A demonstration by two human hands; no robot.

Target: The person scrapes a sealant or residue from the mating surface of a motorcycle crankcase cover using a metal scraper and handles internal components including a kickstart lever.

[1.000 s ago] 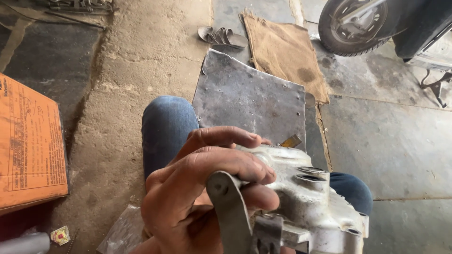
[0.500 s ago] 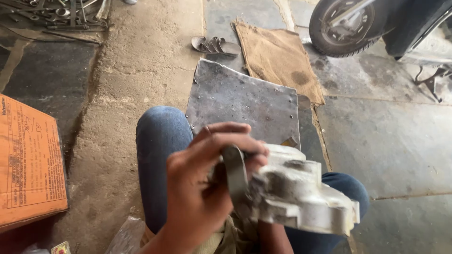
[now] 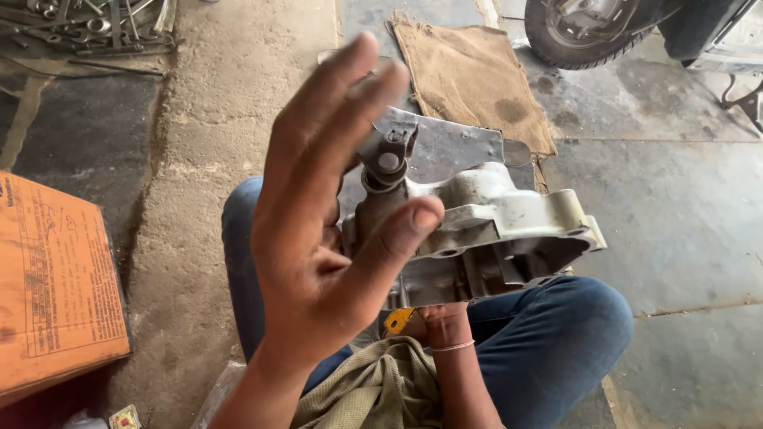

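I see the left hand (image 3: 318, 238) raised in front of the camera, palm toward me, fingers (image 3: 334, 103) spread apart and holding nothing; thumb tip lies just in front of the metal engine casing (image 3: 509, 230). Casing is grey cast alu, held above the lap w/ open side facing right & down. A short shaft w/ round end (image 3: 387, 159) sticks up from its left top. The right hand (image 3: 445, 322) supports the casing from below; only wrist & a thin band are visible, so I cannot tell how its fingers sit. Below: blue-jeans knees (image 3: 556, 342) and an olive cloth (image 3: 373, 389) on the lap. On the floor: flat metal sheet (image 3: 461, 147), brown sack mat (image 3: 477, 79), orange carton (image 3: 56, 286) at left, tool pile (image 3: 87, 28) top left, scooter wheel (image 3: 588, 28) top right
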